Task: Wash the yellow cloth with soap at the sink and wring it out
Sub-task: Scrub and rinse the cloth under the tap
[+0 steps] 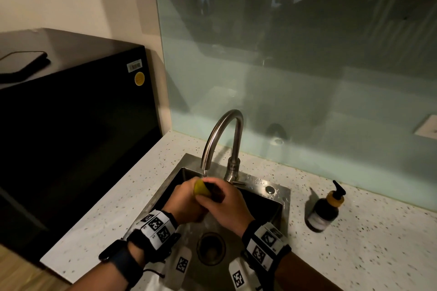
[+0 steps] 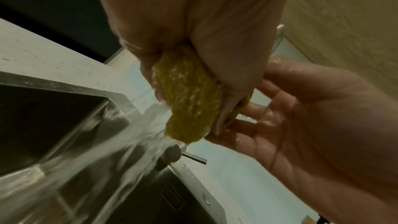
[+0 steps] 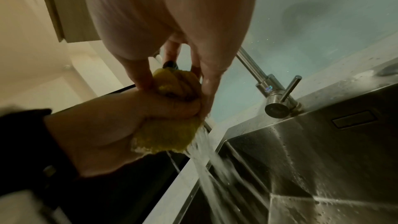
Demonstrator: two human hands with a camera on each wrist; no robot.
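Together over sink (image 1: 285, 196), left hand (image 1: 186, 203), right hand (image 1: 227, 205) squeezing yellow cloth (image 1: 201, 188)

yellow cloth (image 1: 201, 188) mostly hidden inside hands (image 1: 203, 201)

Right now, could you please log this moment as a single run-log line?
step: wringing | left hand: grips yellow cloth | right hand: grips cloth | water: runs into sink | soap bottle: on counter

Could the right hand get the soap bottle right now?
Probably not yet: the right hand is gripping the cloth with the left hand. The way along the counter to the soap bottle looks free.
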